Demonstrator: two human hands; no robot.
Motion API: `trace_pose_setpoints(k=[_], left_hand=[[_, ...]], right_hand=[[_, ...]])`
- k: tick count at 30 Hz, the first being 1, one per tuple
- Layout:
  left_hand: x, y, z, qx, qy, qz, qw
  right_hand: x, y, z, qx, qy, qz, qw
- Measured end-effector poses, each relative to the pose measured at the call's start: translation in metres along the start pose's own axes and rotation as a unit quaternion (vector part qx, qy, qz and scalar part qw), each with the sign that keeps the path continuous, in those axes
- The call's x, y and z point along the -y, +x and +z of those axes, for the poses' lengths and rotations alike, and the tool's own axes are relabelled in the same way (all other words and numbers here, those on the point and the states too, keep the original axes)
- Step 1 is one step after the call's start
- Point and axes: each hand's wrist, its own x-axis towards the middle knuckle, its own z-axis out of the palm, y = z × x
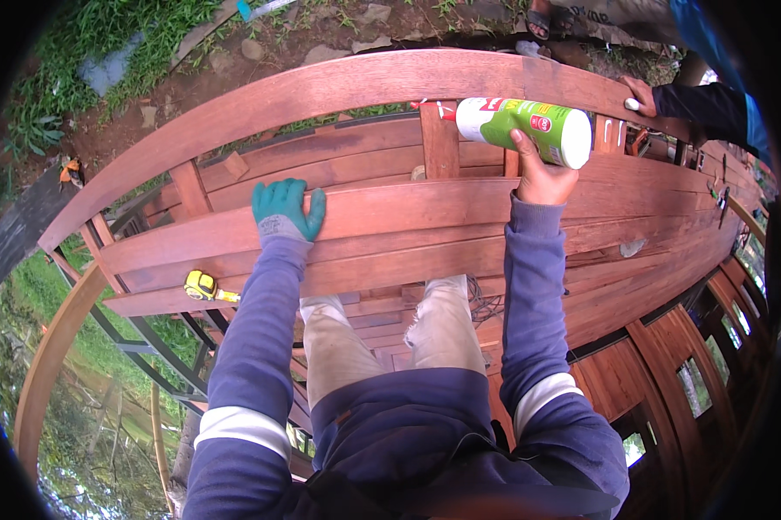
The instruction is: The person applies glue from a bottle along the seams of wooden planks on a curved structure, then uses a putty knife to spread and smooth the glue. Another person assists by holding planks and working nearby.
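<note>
right hand (542, 178) grips glue bottle (529, 128); gloved left hand (286, 211) well apart.

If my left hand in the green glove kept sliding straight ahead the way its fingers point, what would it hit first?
The left hand lies flat on a wooden plank, fingers pointing up the picture. Going straight on, it would probably cross the next board and meet the curved top rail, though depth is hard to judge.

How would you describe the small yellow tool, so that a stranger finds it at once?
Find the long reddish wooden rail under the gloved left hand. Lower left of it, on a plank edge, lies the tape measure: the only yellow thing there.
</note>
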Motion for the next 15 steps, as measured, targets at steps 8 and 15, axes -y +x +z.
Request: trace_pose_setpoints(k=[8, 15], left_hand=[[-0.001, -0.001, -0.002, 0.016, -0.005, -0.013, 1.0], [0.0, 0.0, -0.003, 0.011, -0.005, -0.011, 1.0]], right_hand=[[0.0, -0.013, -0.006, -0.01, 0.012, 0.015, 1.0], [0.001, -0.026, -0.014, -0.02, 0.017, 0.027, 0.999]])
